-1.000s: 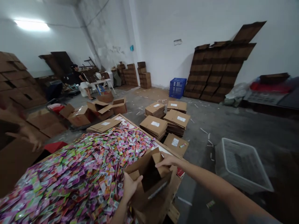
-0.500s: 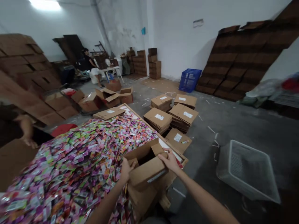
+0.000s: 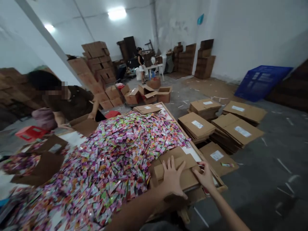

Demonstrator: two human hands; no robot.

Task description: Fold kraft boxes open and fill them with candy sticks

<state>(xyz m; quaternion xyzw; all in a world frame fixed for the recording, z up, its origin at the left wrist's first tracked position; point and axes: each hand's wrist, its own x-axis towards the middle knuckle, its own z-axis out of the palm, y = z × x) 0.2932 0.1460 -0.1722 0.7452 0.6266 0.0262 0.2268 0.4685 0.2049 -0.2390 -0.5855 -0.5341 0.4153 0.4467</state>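
A brown cardboard box (image 3: 178, 163) lies at the near right corner of the table, its flaps folded down. My left hand (image 3: 172, 178) rests flat on the flaps with fingers spread. My right hand (image 3: 204, 175) presses on the box's right side, fingers bent over a flap edge. Right beside the box, a large heap of small colourful packets (image 3: 108, 157) covers most of the table. The wooden rim of the table (image 3: 218, 179) shows just right of my right hand.
A co-worker in a dark top (image 3: 72, 102) bends over a box at the far left of the table. Stacks of flat cartons (image 3: 197, 125) lie on the floor to the right. Open boxes (image 3: 144, 93) and another person (image 3: 140, 62) are farther back. A blue crate (image 3: 262, 80) leans at the right wall.
The open box was set down and its flaps folded shut under both my hands. My view swung left, bringing the co-worker into sight; the white basket left the frame.
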